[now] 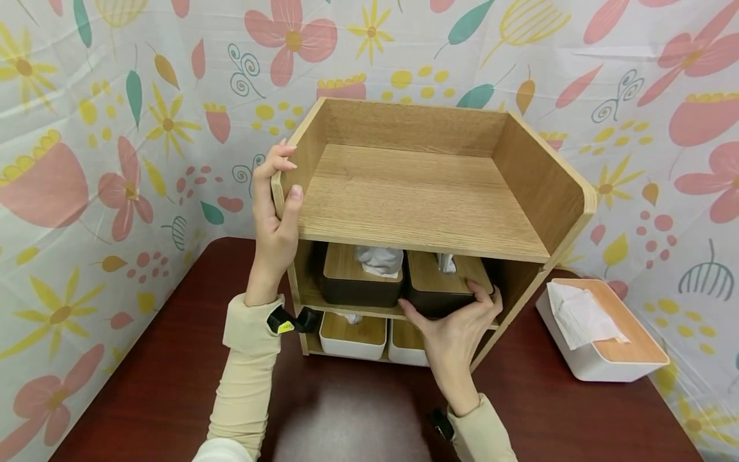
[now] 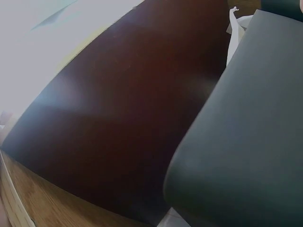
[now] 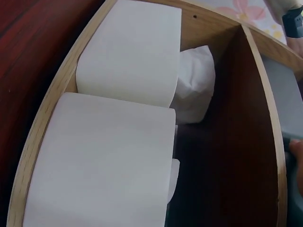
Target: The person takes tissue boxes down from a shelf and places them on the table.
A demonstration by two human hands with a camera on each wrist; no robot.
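A wooden shelf unit [image 1: 398, 199] stands on the table. My left hand [image 1: 274, 231] grips its upper left side panel, thumb on the inner face and fingers over the edge. On the middle level sit two dark tissue boxes with wooden lids. My right hand [image 1: 458, 330] holds the right dark tissue box [image 1: 427, 300] across its front, thumb near the left corner and fingers at the right side. The left dark tissue box [image 1: 358, 293] stands close beside it, with tissue bulging from the lid. In the right wrist view, part of the thumb [image 3: 297, 153] shows at the right edge.
Two white tissue boxes fill the lower level, one on the left [image 1: 351, 346] and one on the right [image 1: 406, 354], partly behind my right hand. Another white tissue box [image 1: 594, 359] stands on the dark red table [image 1: 161, 359] right of the unit. A flower-patterned curtain [image 1: 173, 128] hangs behind.
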